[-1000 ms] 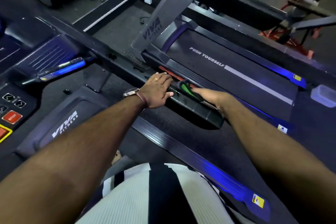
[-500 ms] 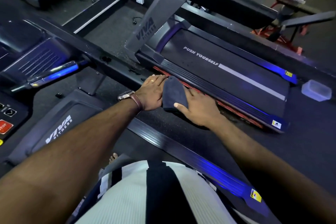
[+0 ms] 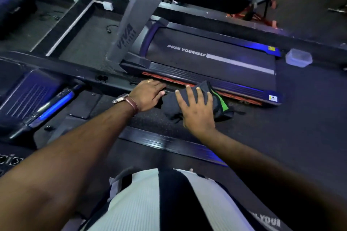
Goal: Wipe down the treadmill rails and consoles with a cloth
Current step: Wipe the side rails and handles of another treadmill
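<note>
Cloth [image 3: 170,102], dark with green edge, mid-frame under right hand [image 3: 197,108], fingers spread flat on it. Left hand [image 3: 148,93] just left, fingers straight, palm down, next to treadmill [image 3: 216,67].

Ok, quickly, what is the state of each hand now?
Left hand: open, lying flat, holding nothing.
Right hand: open, straight fingers pressing the cloth.

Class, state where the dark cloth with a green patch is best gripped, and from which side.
Grip the dark cloth with a green patch at its bunched middle, from above on the near side, where the right hand lies spread flat. Its loose edges trail and would probably slip.
</note>
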Tool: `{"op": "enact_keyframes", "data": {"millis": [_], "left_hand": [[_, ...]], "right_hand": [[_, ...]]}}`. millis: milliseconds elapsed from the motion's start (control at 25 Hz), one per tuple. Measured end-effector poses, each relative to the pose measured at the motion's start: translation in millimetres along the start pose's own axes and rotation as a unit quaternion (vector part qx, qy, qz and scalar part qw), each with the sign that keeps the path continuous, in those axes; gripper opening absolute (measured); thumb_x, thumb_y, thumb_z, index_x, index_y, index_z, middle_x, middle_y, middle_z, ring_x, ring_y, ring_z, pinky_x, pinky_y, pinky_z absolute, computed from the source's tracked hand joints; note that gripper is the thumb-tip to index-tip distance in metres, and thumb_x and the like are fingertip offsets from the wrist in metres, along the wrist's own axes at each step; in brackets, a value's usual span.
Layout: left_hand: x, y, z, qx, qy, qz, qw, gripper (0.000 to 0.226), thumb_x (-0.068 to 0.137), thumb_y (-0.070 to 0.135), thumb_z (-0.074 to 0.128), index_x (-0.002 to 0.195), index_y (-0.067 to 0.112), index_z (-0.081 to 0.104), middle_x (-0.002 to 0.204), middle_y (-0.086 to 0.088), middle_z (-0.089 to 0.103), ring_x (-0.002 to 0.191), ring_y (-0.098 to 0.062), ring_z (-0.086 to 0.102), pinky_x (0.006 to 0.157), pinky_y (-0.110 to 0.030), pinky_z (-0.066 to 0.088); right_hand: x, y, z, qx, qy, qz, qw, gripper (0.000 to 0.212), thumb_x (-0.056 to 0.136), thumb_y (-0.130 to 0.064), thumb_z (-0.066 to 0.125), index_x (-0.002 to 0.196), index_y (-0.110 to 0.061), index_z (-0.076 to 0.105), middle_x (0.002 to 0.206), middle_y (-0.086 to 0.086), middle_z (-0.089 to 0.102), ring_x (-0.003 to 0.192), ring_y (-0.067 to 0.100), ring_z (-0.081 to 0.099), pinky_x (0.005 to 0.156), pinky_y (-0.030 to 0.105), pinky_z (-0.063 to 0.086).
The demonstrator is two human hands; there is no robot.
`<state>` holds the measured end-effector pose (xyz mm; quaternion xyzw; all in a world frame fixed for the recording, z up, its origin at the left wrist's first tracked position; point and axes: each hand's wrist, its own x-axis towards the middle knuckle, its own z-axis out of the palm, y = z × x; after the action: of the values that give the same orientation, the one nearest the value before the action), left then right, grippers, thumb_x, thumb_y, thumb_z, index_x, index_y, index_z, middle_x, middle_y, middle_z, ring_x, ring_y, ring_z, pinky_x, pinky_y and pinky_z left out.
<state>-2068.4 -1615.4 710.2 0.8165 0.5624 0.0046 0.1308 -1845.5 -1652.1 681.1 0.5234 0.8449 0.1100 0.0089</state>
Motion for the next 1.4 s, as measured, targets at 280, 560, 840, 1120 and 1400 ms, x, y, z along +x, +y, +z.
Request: {"op": "enact_keyframes", "data": {"millis": [280, 560, 840, 1120, 1400], "left_hand": [[6, -9, -4, -0.038, -0.015, 0.030, 0.999, 0.042, 0.100, 0.024, 0.040, 0.140, 0.011, 0.045, 0.140, -0.010, 0.051, 0.125, -0.029, 0.046, 0.105, -0.039, 0.034], [6, -18, -10, -0.033, -0.026, 0.077, 0.996, 0.044, 0.098, 0.018, 0.042, 0.141, 0.010, 0.044, 0.141, -0.012, 0.049, 0.127, -0.032, 0.045, 0.105, -0.038, 0.034], [10, -27, -5, -0.030, -0.040, 0.095, 0.994, 0.044, 0.101, 0.022, 0.038, 0.145, 0.016, 0.038, 0.145, -0.007, 0.044, 0.128, -0.030, 0.041, 0.105, -0.037, 0.031], [12, -30, 0, -0.013, -0.033, 0.112, 0.993, 0.044, 0.101, 0.025, 0.036, 0.145, 0.017, 0.036, 0.143, -0.007, 0.046, 0.124, -0.031, 0.043, 0.100, -0.042, 0.033], [10, -27, 3, -0.004, -0.025, 0.093, 0.995, 0.045, 0.100, 0.023, 0.036, 0.145, 0.018, 0.036, 0.139, -0.007, 0.048, 0.120, -0.032, 0.044, 0.098, -0.043, 0.036]], "right_hand": [[-33, 24, 16, -0.049, 0.063, -0.094, 0.992, 0.084, 0.084, -0.015, 0.049, 0.157, -0.036, 0.012, 0.165, 0.007, 0.013, 0.149, 0.036, 0.019, 0.116, 0.057, 0.019], [-18, -56, 12, 0.031, 0.045, 0.046, 0.997, 0.092, 0.073, -0.024, 0.060, 0.154, -0.039, 0.021, 0.164, 0.002, 0.015, 0.151, 0.033, 0.010, 0.118, 0.059, 0.008], [18, -139, 8, 0.518, 0.282, 0.447, 0.672, 0.090, 0.076, -0.007, 0.047, 0.158, -0.015, 0.009, 0.162, 0.011, -0.021, 0.151, 0.024, -0.016, 0.123, 0.046, 0.004], [76, -141, -5, 0.659, 0.386, 0.596, 0.249, 0.086, 0.096, -0.007, 0.051, 0.155, -0.017, -0.010, 0.163, 0.001, -0.014, 0.150, 0.010, -0.003, 0.120, 0.024, 0.003], [79, -146, -15, 0.807, 0.281, 0.504, -0.129, 0.046, 0.094, -0.049, 0.045, 0.122, -0.018, 0.063, 0.128, 0.011, 0.062, 0.122, 0.031, 0.056, 0.105, 0.046, 0.043]]}}
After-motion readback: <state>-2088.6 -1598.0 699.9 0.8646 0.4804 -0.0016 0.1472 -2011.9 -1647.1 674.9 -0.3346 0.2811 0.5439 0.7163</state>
